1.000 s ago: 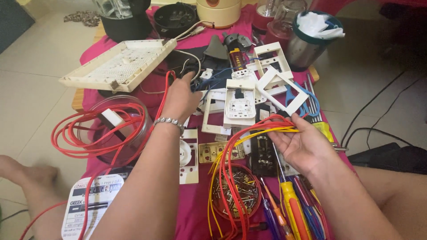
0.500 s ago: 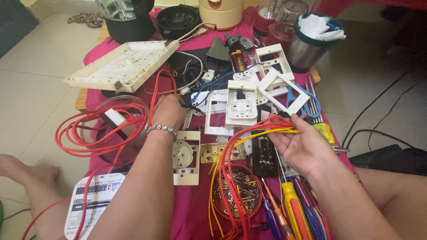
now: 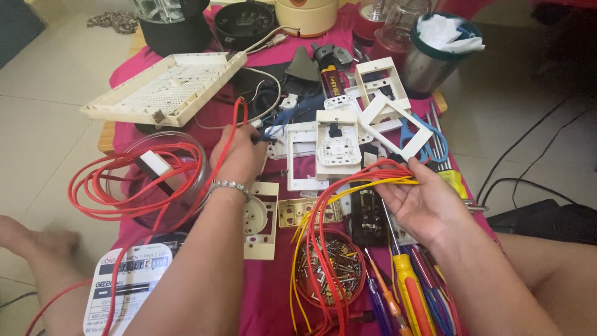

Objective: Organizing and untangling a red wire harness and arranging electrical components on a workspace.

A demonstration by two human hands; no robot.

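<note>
- Nearest, a round red dish of screws (image 3: 328,269) sits on the pink-covered table (image 3: 267,298), with yellow-handled screwdrivers (image 3: 407,292) just beside it.
- The right hand (image 3: 426,202) lies palm up, its grip closed on a bundle of red and yellow wires (image 3: 348,193) that droops over the dish.
- The left hand (image 3: 239,158), bracelet at the wrist, reaches forward knuckles up, its grip pinched on a red wire (image 3: 233,124) running from the red coil (image 3: 134,180).
- Beyond stand a white switch plate (image 3: 337,144) and a cream perforated panel (image 3: 165,87).
</note>
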